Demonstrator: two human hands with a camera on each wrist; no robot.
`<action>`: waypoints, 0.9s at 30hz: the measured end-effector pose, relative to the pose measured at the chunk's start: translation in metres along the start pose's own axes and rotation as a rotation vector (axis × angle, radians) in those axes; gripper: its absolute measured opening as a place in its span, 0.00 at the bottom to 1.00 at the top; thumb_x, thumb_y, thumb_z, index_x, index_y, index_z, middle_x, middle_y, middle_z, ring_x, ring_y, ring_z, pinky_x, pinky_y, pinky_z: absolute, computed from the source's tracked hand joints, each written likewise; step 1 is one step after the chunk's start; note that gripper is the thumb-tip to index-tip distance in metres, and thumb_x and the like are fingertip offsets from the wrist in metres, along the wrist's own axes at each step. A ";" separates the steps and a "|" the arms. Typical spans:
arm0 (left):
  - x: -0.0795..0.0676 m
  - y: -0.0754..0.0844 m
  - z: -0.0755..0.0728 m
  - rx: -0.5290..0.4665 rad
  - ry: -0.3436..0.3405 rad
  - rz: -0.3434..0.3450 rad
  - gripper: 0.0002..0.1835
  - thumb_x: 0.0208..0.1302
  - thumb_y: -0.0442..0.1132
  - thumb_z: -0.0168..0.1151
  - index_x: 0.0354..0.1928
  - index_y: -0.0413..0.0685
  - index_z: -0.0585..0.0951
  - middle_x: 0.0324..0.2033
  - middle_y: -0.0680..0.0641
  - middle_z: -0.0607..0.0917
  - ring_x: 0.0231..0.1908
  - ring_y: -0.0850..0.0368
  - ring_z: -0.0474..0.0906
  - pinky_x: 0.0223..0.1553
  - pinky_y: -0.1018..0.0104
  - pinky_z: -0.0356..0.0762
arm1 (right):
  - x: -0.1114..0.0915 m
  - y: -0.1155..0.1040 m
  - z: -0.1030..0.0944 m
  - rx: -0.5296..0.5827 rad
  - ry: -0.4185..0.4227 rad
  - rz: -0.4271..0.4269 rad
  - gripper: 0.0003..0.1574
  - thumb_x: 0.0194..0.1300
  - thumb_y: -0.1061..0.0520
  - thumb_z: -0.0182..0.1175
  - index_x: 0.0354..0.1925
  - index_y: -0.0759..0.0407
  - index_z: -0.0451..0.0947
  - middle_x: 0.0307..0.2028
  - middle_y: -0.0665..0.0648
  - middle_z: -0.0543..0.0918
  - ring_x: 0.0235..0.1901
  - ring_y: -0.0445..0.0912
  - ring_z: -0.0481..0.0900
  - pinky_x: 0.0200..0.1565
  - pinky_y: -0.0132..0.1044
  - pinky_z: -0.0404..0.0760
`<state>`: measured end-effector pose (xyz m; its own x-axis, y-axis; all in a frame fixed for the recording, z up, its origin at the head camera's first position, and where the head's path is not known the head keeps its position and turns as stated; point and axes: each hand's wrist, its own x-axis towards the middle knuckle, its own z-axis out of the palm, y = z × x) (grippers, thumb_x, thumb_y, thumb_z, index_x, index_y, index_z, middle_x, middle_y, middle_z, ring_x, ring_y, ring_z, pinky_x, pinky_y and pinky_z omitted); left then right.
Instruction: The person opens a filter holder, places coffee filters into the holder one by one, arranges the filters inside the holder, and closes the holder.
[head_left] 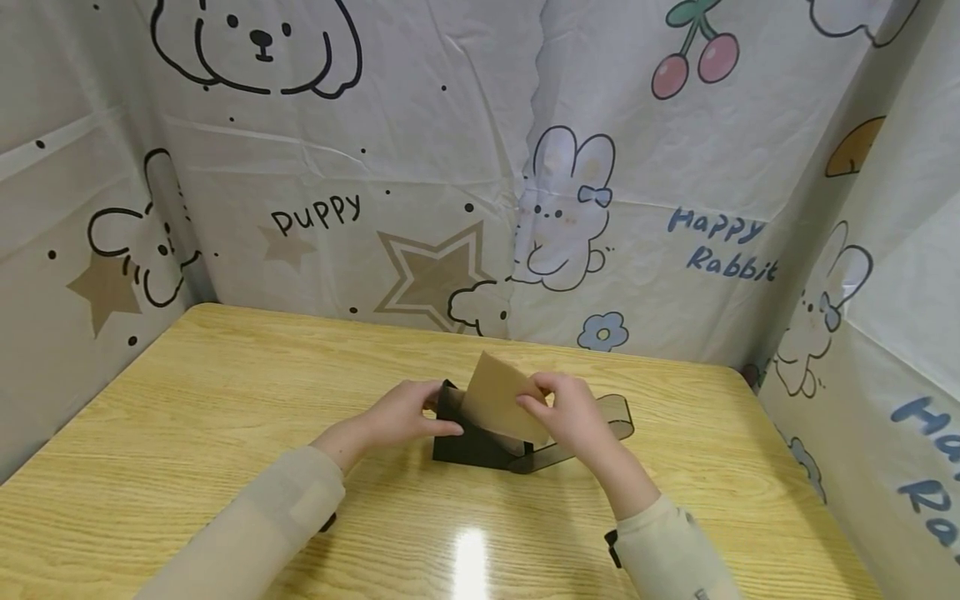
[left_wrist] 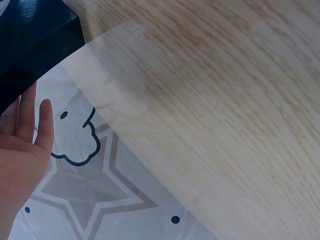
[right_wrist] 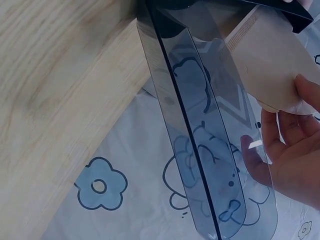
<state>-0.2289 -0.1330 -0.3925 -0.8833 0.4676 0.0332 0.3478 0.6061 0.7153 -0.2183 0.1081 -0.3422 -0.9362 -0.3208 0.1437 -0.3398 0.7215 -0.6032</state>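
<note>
A black filter holder box point(head_left: 474, 443) stands on the table, its smoky clear lid point(head_left: 617, 410) swung out to the right. My left hand point(head_left: 401, 412) grips the box's left end, thumb on the near side, fingers behind. In the left wrist view the fingers show below the dark box point(left_wrist: 40, 42). My right hand point(head_left: 570, 412) pinches tan paper coffee filters point(head_left: 497, 396) by their right edge. They stand tilted, their lower part inside the box mouth. A crimped seam marks the filters point(right_wrist: 270, 60) in the right wrist view; how many there are I cannot tell.
The wooden table point(head_left: 225, 433) carries the box near its middle. Behind it and at both sides hangs a white printed cloth point(head_left: 420, 150). In the right wrist view the open lid point(right_wrist: 200, 130) extends beside the right hand.
</note>
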 end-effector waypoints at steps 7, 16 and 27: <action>0.001 -0.001 0.000 0.008 0.005 0.006 0.16 0.56 0.53 0.66 0.32 0.52 0.73 0.37 0.54 0.83 0.43 0.57 0.79 0.48 0.57 0.77 | 0.000 0.001 0.005 -0.001 -0.014 0.000 0.12 0.62 0.57 0.62 0.23 0.56 0.73 0.20 0.50 0.73 0.16 0.40 0.59 0.20 0.29 0.61; 0.001 -0.001 0.001 -0.009 0.004 0.011 0.14 0.56 0.52 0.66 0.35 0.53 0.75 0.39 0.54 0.83 0.44 0.58 0.79 0.50 0.57 0.76 | 0.001 0.003 0.017 -0.018 -0.012 -0.043 0.19 0.61 0.57 0.63 0.18 0.56 0.66 0.18 0.47 0.68 0.17 0.39 0.58 0.21 0.28 0.59; 0.000 0.001 0.001 -0.014 0.010 0.003 0.13 0.56 0.50 0.67 0.36 0.54 0.76 0.40 0.53 0.83 0.46 0.56 0.79 0.52 0.56 0.76 | 0.000 0.004 0.025 -0.063 -0.007 -0.069 0.16 0.60 0.58 0.64 0.19 0.55 0.70 0.18 0.47 0.72 0.18 0.39 0.62 0.22 0.28 0.62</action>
<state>-0.2286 -0.1317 -0.3928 -0.8854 0.4628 0.0421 0.3460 0.5959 0.7247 -0.2178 0.0958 -0.3646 -0.9097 -0.3752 0.1778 -0.4088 0.7344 -0.5418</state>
